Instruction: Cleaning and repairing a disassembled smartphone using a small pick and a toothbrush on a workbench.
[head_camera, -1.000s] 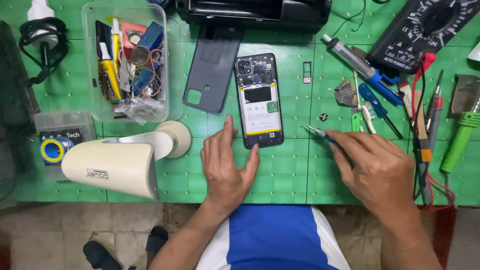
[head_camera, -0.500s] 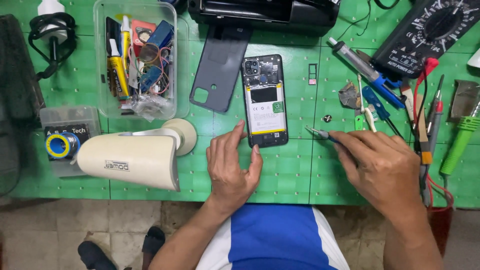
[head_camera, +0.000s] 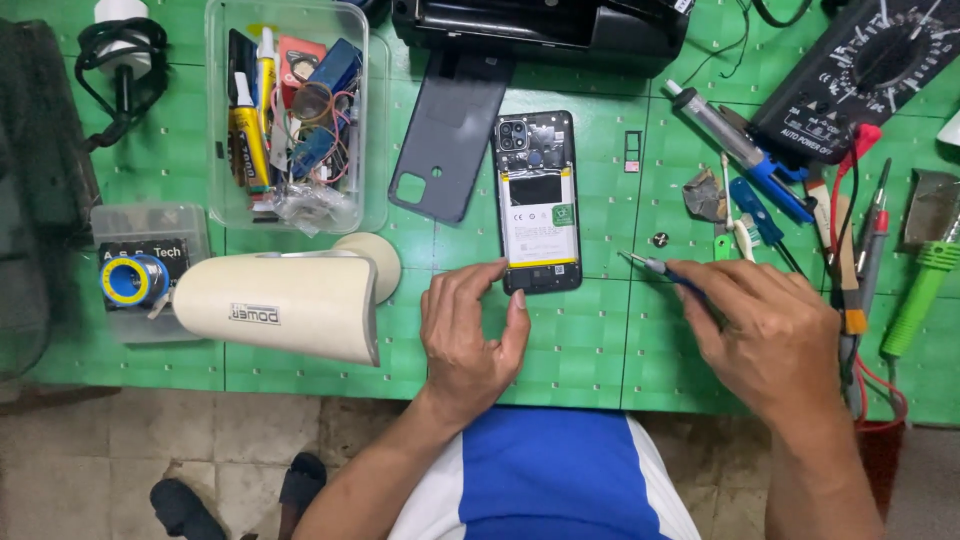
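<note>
**Fingers steadying an opened phone, tool poised beside it**

The fingers (head_camera: 478, 290) of the left hand (head_camera: 468, 335) are spreading loosely apart and lying flat on the green mat (head_camera: 590, 350), their tips touching the lower left corner of the opened phone (head_camera: 538, 202), which is lying face down just beyond them with its battery and circuit board showing. The thumb is pressing against the phone's bottom edge. The right hand (head_camera: 775, 340) is curling its fingers together around a small blue-handled screwdriver (head_camera: 665, 272), whose metal tip is pointing toward the phone's lower right side, near it but not touching.

Left of the left fingers, a large cream-coloured cylindrical tool (head_camera: 285, 300) is lying on its side. Further beyond them, a clear plastic tub (head_camera: 290, 115) is holding glue tubes and small parts. The phone's dark grey back cover (head_camera: 450, 135) is lying just beside the phone's upper left. Beyond the right fingers, a soldering iron (head_camera: 735, 150) and a tiny screw (head_camera: 660, 239) are resting on the mat.
</note>
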